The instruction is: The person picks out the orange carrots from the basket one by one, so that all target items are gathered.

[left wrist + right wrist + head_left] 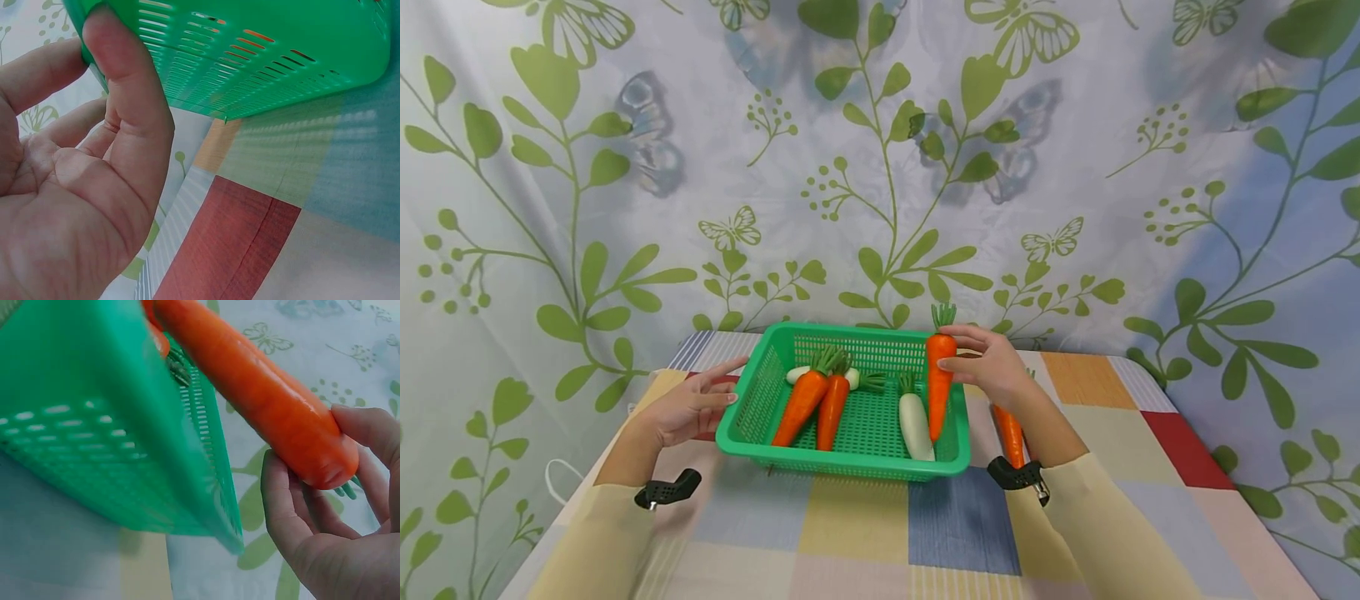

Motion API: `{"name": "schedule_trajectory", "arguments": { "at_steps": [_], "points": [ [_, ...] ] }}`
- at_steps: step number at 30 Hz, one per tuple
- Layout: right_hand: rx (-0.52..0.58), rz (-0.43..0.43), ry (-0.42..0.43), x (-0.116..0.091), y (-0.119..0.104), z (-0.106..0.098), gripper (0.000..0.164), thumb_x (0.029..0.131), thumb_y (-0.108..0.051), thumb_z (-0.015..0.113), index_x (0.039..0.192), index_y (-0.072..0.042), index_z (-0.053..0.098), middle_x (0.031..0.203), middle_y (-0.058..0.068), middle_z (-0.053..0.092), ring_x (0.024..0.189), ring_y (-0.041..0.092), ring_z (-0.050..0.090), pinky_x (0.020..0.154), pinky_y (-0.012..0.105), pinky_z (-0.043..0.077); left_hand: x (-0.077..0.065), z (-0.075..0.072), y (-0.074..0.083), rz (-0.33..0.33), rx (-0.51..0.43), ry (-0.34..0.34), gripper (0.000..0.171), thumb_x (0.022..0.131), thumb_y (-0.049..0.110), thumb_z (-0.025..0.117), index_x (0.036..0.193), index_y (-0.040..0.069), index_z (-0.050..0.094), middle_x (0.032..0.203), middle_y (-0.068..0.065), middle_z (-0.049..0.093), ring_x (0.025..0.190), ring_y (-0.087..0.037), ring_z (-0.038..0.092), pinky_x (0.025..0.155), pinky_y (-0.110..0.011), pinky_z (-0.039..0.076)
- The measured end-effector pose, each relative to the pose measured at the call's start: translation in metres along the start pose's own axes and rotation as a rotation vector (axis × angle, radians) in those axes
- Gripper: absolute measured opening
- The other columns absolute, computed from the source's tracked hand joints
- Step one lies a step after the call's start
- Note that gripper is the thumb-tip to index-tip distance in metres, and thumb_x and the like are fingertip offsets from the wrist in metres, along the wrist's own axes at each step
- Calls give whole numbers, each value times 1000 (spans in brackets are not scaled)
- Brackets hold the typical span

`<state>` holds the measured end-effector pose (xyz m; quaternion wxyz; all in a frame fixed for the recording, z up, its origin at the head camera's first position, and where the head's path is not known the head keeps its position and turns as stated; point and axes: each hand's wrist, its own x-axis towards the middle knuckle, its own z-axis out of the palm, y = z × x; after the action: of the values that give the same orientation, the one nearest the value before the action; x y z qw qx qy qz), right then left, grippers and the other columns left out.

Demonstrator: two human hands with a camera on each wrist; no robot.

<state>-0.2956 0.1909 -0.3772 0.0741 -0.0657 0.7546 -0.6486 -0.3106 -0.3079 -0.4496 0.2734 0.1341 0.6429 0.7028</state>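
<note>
My right hand [992,362] pinches a large orange carrot [940,375] near its leafy end. Its tapered tip points down into the right end of a green plastic basket [857,473]. In the right wrist view, thumb and fingers are around the carrot's [269,394] thick end. Just left of it, a white radish [915,425] lies in the basket. Two more carrots [801,408] lie side by side in the left half, with white radishes [797,374] partly hidden behind them. My left hand [688,408] touches the basket's left rim [87,69] with its fingertips, palm turned toward it.
Another carrot [1011,433] lies on the patchwork tablecloth [857,521] right of the basket, partly under my right forearm. A leaf-patterned curtain [820,250] hangs right behind the table. A white cord [553,479] loops by the table's left edge.
</note>
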Motion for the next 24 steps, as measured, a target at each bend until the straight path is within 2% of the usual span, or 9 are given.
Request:
{"name": "schedule_trajectory", "arguments": {
  "at_steps": [7,15,24],
  "points": [
    [56,-56,20,-8,8,-12,62,91,-8,77,148,-8,52,146,16,52,111,17,69,89,34,62,1,0,-2,-2,-14,9,76,105,6,54,166,18,11,138,-10,59,111,-24,71,93,-43,61],
    [1,-76,79,-23,17,-24,60,92,-18,78,147,-13,54,140,9,57,110,15,70,90,32,62,0,2,1,-4,-22,5,75,105,4,52,166,18,11,137,-7,60,112,-22,71,94,-42,61],
    [152,-91,108,-39,28,-41,59,96,-10,72,149,-8,48,126,-2,60,103,11,68,88,24,61,0,2,1,-4,-11,9,75,105,5,53,166,18,11,139,-10,58,112,-24,71,94,-43,61]
  ]
}}
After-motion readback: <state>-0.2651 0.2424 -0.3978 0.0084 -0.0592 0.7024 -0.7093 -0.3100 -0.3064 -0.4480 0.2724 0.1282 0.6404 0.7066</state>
